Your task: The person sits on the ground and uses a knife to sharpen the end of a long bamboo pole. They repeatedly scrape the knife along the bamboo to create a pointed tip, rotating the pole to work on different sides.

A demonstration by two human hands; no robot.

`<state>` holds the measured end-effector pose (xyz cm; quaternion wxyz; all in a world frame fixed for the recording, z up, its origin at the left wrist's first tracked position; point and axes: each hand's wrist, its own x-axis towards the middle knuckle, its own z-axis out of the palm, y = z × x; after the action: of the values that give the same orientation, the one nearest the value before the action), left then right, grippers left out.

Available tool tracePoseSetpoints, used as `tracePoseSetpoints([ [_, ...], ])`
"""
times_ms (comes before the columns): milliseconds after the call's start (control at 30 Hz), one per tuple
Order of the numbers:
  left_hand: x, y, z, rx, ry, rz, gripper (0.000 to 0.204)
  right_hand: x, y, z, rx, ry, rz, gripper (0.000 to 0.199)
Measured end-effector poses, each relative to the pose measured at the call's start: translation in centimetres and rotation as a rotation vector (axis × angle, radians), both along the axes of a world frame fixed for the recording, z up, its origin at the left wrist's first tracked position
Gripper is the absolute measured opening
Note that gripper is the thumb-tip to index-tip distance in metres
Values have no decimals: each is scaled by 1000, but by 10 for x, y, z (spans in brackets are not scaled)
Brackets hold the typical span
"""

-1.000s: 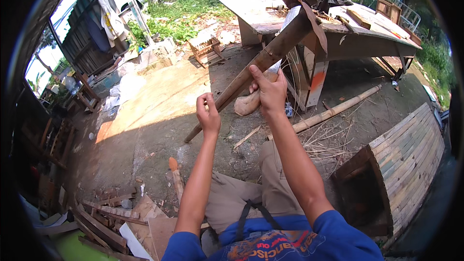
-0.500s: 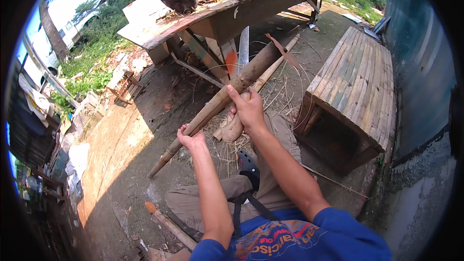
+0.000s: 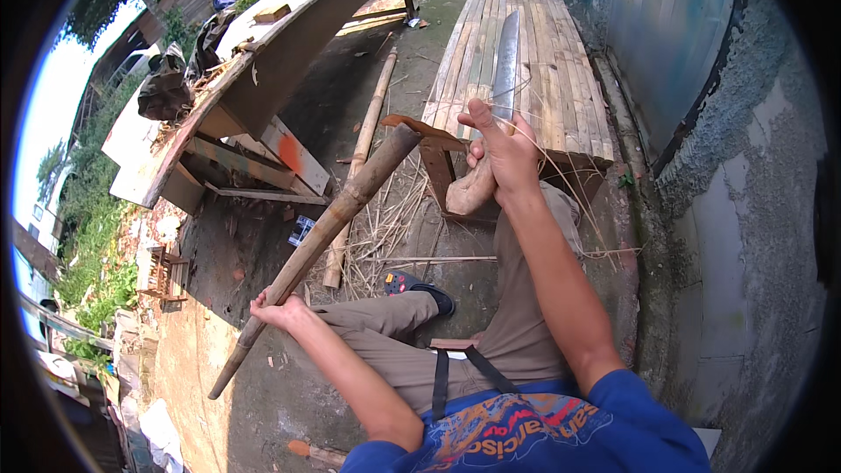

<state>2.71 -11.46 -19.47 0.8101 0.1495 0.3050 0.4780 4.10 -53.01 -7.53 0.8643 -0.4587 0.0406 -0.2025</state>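
Note:
In my left hand (image 3: 280, 311) I grip a brown bamboo pole (image 3: 337, 213) near its lower end. It slants up and to the right, its thick end level with my right hand. A brown strip of peel (image 3: 424, 128) shows behind that end. My right hand (image 3: 508, 151) is closed round the pale wooden handle of a machete (image 3: 505, 66). The long blade points away from me, apart from the pole. Thin fibres (image 3: 591, 210) hang about my right hand.
A slatted bamboo bench (image 3: 561, 70) stands ahead right, beside a wall (image 3: 736, 193). At the far left is a long table (image 3: 298, 44). Between them another bamboo pole (image 3: 364, 144) lies on the ground by scattered shavings (image 3: 399, 206). My shoe (image 3: 420, 289) is close by.
My view has turned right. My right hand has left the pole and moved right with the machete, blade still pointing away. The left hand keeps the pole, now farther left.

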Motion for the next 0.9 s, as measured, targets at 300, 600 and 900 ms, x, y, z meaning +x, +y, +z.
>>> tracePoseSetpoints([
  [300, 14, -90, 83, 239, -67, -71, 28, -17, -66, -38, -122, -32, -24, 36],
  [600, 43, -170, 153, 364, -490, -448, 27, -62, -212, -99, -98, 44, -499, 26],
  [900, 102, -404, 154, 459, -478, -796, 25, -188, -290, -186, -583, 764, -834, 35],
])
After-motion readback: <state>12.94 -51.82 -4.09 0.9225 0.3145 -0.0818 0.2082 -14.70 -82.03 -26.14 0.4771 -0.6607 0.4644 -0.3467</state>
